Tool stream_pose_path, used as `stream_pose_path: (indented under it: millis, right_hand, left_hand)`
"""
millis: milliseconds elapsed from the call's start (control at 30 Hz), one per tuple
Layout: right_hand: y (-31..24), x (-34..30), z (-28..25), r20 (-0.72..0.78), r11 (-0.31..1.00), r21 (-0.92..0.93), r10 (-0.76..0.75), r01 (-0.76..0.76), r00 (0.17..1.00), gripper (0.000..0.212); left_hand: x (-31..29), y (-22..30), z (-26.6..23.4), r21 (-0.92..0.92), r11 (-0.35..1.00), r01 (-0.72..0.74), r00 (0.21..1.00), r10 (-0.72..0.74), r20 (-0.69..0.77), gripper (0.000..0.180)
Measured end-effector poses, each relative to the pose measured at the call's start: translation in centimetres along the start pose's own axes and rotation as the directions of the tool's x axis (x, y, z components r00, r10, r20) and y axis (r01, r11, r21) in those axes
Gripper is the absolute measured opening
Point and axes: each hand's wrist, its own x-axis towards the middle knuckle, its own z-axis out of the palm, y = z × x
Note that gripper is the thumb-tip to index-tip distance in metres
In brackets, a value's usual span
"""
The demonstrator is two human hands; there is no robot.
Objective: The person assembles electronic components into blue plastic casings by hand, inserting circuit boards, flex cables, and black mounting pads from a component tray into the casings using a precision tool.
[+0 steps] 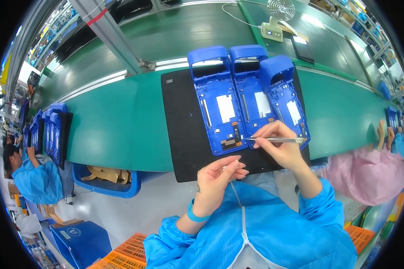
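Observation:
Three blue plastic device housings lie side by side on a black mat, each with a raised frame at its far end. Dark flex strips and small parts show inside their near ends. My right hand is closed around metal tweezers, whose tips point left over the near part of the middle housing. The right housing is partly covered by that hand. My left hand is pinched just in front of the left housing; a tiny pale bit shows at its fingertips, too small to name.
A small fan and a dark flat device stand beyond the green bench. Below the bench's left side is a blue bin with brown pieces. Co-workers sit at left and right.

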Motion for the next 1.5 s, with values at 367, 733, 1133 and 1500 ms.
stream_pose_path:
  millis: [367, 733, 1133, 1500]
  right_hand:
    - [0.1, 0.2, 0.3, -0.048, 1.0, 0.026, 0.019, -0.018, 0.999, 0.01]
    - [0.4, 0.4, 0.2, -0.013, 1.0, 0.013, -0.002, 0.002, 1.0, 0.009]
    - [-0.2, -1.2, -1.4, 0.156, 0.99, 0.134, -0.052, 0.031, 0.986, 0.015]
    - [0.3, -0.7, -1.6, -0.021, 0.997, -0.07, 0.007, -0.009, 1.0, 0.012]
  left_hand:
    - [0.8, -0.8, 1.2, 0.016, 1.0, 0.023, 0.999, -0.023, 0.044, 0.028]
    - [0.9, -0.8, 1.3, 0.034, 0.999, 0.001, 0.999, -0.002, 0.042, 0.026]
    - [1.5, -0.7, 2.1, 0.041, 0.999, -0.018, 1.0, 0.017, 0.01, 0.022]
    - [1.8, -0.9, 2.6, 0.059, 0.998, 0.017, 0.999, -0.019, 0.035, 0.02]
